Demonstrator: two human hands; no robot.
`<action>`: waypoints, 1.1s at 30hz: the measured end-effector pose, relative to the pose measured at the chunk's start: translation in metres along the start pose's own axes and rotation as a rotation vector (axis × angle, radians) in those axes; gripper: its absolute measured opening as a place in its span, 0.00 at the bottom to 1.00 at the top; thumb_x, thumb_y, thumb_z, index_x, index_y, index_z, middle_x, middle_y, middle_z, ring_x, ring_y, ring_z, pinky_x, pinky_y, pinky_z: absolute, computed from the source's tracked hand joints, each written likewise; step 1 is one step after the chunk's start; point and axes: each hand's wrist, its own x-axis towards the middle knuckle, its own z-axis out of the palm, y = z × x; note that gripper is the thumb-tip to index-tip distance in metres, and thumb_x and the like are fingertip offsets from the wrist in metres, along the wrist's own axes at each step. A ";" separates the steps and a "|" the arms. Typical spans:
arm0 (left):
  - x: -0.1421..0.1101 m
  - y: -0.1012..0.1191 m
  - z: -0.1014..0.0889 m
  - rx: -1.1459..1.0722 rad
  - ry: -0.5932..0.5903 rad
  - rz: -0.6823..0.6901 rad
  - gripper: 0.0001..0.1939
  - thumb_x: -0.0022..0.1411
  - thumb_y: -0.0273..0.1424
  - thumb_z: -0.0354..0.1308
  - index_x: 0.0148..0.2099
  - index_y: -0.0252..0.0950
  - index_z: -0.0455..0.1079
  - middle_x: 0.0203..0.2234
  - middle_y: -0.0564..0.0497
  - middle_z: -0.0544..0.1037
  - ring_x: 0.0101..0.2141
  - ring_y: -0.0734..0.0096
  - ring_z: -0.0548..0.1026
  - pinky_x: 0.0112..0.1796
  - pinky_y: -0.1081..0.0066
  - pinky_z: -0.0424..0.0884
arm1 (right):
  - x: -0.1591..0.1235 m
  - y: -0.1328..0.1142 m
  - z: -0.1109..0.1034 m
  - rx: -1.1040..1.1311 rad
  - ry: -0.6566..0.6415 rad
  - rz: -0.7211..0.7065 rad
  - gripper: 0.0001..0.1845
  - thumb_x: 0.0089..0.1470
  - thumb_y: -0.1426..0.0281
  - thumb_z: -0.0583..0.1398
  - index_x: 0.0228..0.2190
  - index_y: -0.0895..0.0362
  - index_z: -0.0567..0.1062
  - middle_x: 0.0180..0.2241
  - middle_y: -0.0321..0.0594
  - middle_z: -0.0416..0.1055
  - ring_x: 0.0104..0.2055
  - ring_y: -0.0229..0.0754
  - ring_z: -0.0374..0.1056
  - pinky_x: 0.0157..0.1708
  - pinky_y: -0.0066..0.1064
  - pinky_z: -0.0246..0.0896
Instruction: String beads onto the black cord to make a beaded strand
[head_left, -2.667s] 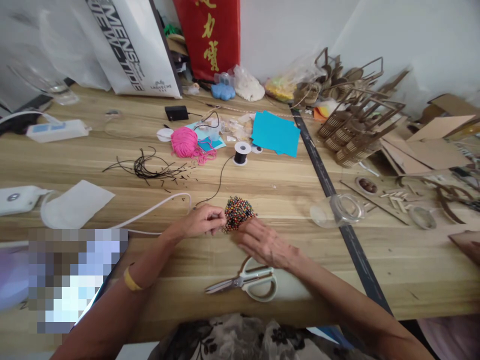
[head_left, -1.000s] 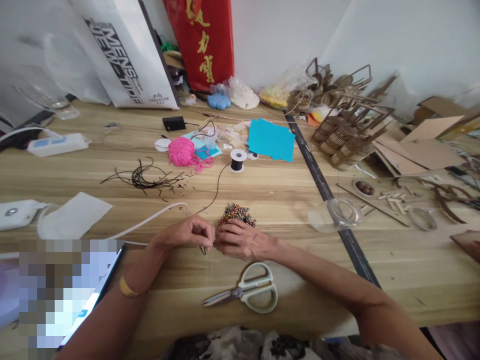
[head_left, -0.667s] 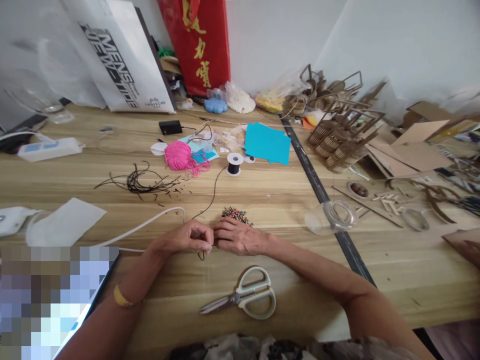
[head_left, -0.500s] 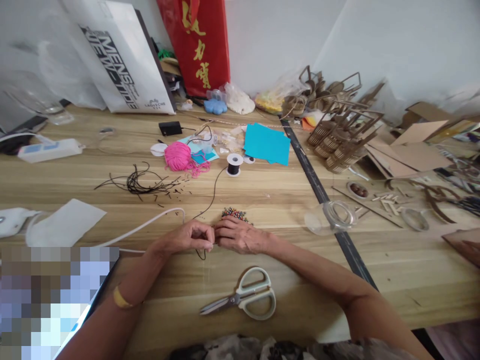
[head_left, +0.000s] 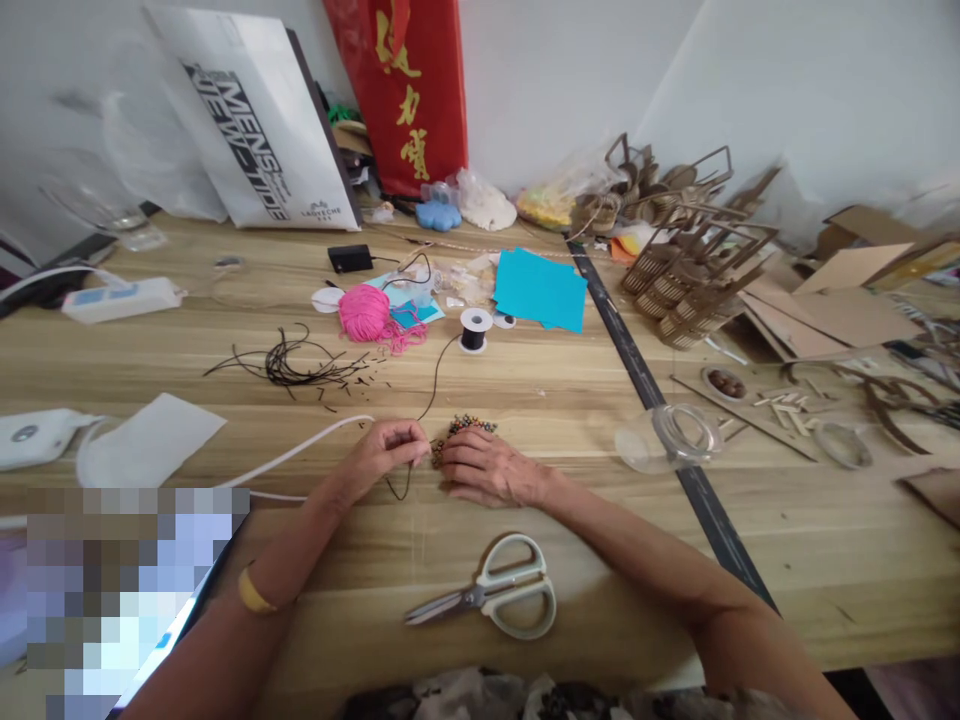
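Observation:
My left hand (head_left: 390, 448) is closed in a pinch on a thin black cord (head_left: 437, 375), with a loose loop of it hanging below the fingers. This cord runs back to a white spool (head_left: 476, 320) wound with black. Just to the right, my right hand (head_left: 491, 468) lies palm down with its fingers stretched over a cluster of small multicoloured beads (head_left: 471, 424). Its palm side and part of the beads are hidden. A small gap separates the two hands. Nearer to me, scissors (head_left: 517, 585) with pale handles lie on the wooden table.
Cut black cords (head_left: 292, 365), a pink yarn ball (head_left: 364, 313) and blue sheets (head_left: 540, 288) lie further back. On the right are a clear round container (head_left: 679, 435) and small woven baskets (head_left: 675, 290). A white cable (head_left: 292, 450) passes by my left forearm.
My hands have moved apart a little. The left has risen slightly with the cord, and the right has shifted right, uncovering beads at its fingertips. The view has shifted slightly.

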 end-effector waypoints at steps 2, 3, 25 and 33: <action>0.002 0.000 0.002 0.087 0.128 0.047 0.11 0.58 0.34 0.55 0.26 0.33 0.64 0.22 0.54 0.68 0.27 0.74 0.66 0.32 0.74 0.62 | -0.003 -0.001 -0.007 0.075 0.044 0.073 0.16 0.61 0.63 0.54 0.46 0.61 0.69 0.46 0.48 0.70 0.55 0.46 0.59 0.57 0.44 0.56; 0.003 0.000 0.003 0.128 0.179 0.069 0.11 0.57 0.34 0.55 0.27 0.33 0.64 0.23 0.53 0.68 0.28 0.73 0.66 0.33 0.73 0.63 | -0.005 -0.001 -0.011 0.115 0.077 0.128 0.18 0.61 0.63 0.54 0.48 0.61 0.67 0.47 0.49 0.69 0.55 0.46 0.59 0.57 0.44 0.56; 0.010 -0.014 0.036 0.626 0.056 0.213 0.12 0.67 0.32 0.40 0.34 0.36 0.61 0.61 0.38 0.58 0.64 0.63 0.51 0.61 0.58 0.52 | -0.032 0.012 -0.003 0.019 -0.096 0.400 0.66 0.38 0.39 0.60 0.64 0.63 0.37 0.65 0.60 0.38 0.68 0.56 0.36 0.63 0.49 0.41; 0.005 -0.003 0.038 0.628 -0.006 0.220 0.11 0.68 0.31 0.39 0.36 0.36 0.61 0.61 0.39 0.58 0.62 0.65 0.54 0.61 0.57 0.53 | -0.024 0.017 -0.003 0.076 -0.061 0.301 0.65 0.41 0.44 0.62 0.64 0.65 0.35 0.64 0.62 0.40 0.68 0.54 0.37 0.64 0.48 0.41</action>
